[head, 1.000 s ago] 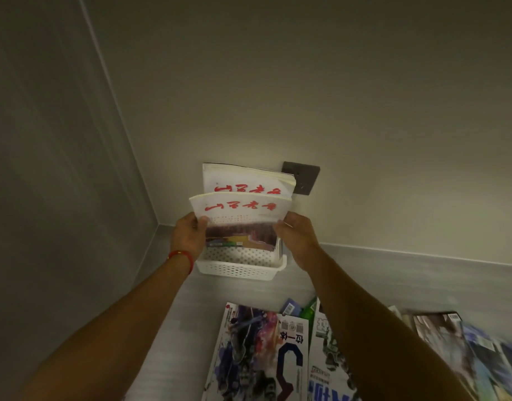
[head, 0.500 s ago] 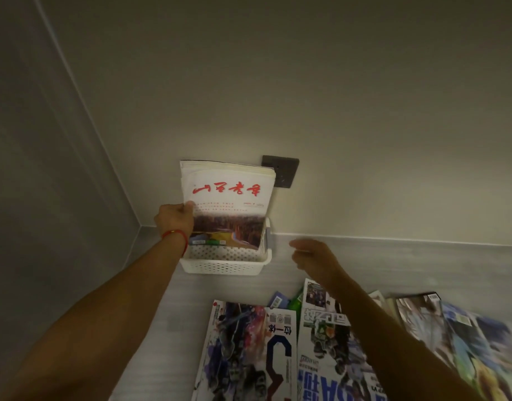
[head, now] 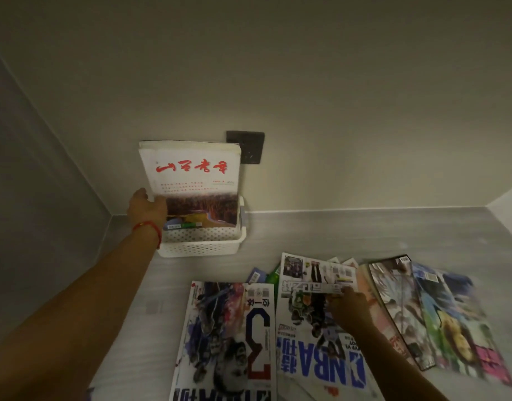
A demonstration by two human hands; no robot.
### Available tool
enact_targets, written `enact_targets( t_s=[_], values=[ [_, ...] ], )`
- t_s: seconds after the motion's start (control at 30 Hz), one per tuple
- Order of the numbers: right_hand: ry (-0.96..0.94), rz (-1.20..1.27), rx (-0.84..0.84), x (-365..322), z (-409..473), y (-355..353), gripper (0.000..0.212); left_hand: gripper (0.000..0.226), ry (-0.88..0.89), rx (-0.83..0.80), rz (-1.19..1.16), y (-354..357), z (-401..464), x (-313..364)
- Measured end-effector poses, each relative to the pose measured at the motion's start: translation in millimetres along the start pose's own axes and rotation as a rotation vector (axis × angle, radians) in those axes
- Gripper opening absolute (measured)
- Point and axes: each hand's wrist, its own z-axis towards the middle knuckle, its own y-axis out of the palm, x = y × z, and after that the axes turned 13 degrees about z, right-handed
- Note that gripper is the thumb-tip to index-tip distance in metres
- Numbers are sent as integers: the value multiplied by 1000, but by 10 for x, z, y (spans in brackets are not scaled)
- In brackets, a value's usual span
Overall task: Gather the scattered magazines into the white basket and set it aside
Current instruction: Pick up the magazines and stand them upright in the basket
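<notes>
A white perforated basket (head: 201,246) stands on the grey surface against the back wall. Upright in it are white magazines with red lettering (head: 192,176). My left hand (head: 146,208), with a red cord at the wrist, rests against their left edge. Several colourful magazines lie scattered in front: one with a big "3" (head: 228,337), an NBA one (head: 312,328) beside it, and darker ones (head: 422,311) to the right. My right hand (head: 348,309) lies on the NBA magazine's right edge, fingers pinching it.
A dark wall socket plate (head: 249,146) sits behind the basket's magazines. A side wall (head: 32,183) closes the left corner. Bare grey surface (head: 364,233) stretches to the right of the basket.
My right hand let go of the magazines in the basket and dropped down onto the NBA magazine. The front magazine slid fully down into the basket. My left hand stayed at the stack.
</notes>
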Motion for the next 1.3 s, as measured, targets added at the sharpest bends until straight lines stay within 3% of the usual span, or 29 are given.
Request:
enact_targets(
  t_s=[0.1, 0.17, 0.3, 0.37, 0.43, 0.5, 0.63, 0.7, 0.8, 0.9, 0.93, 1.0, 1.1, 1.2, 1.3],
  values=[
    [117, 45, 54, -27, -66, 9, 61, 30, 133, 106, -69, 139, -515, -69],
    [186, 63, 56, -50, -111, -13, 69, 31, 290, 53, -53, 312, -1011, -147],
    [182, 141, 76, 50, -107, -70, 78, 43, 408, -351, 29, 755, -2067, -306],
    [135, 234, 94, 145, -53, -121, 69, 37, 480, -557, 218, 1020, -2444, -420],
    [9, 340, 104, 228, -11, -218, 37, 44, 472, -700, 377, 1219, -2701, -530],
    [-171, 424, 56, 282, 24, -340, 14, 53, 428, -735, 484, 1291, -2831, -584],
    [-552, 262, 43, 262, 43, -529, 24, 57, 426, -766, 513, 1255, -2836, -485],
    [-632, 161, 59, 181, 37, -613, 23, 51, 472, -652, 380, 1138, -2816, -300],
    [-809, 55, 35, -177, -89, -915, 25, 63, 625, -202, 216, 906, -2773, 188],
    [-1012, -78, -80, -701, -321, -1277, 28, 74, 947, 123, 329, 649, -2706, 714],
    [-1070, -139, -127, -866, -402, -1368, 26, 72, 1065, 139, 473, 567, -2685, 843],
    [-1157, -261, -180, -1130, -527, -1470, 23, 59, 1190, -16, 715, 464, -2621, 972],
    [-1301, -421, -93, -1334, -609, -1435, 26, 43, 1000, -404, 564, 378, -2572, 934],
    [-1377, -142, 94, -1346, -555, -1354, 26, 37, 897, -302, 424, 270, -2491, 753],
    [-1214, 284, 436, -1192, -403, -1235, 35, 24, 624, -339, 240, 143, -2355, 480]
  ],
)
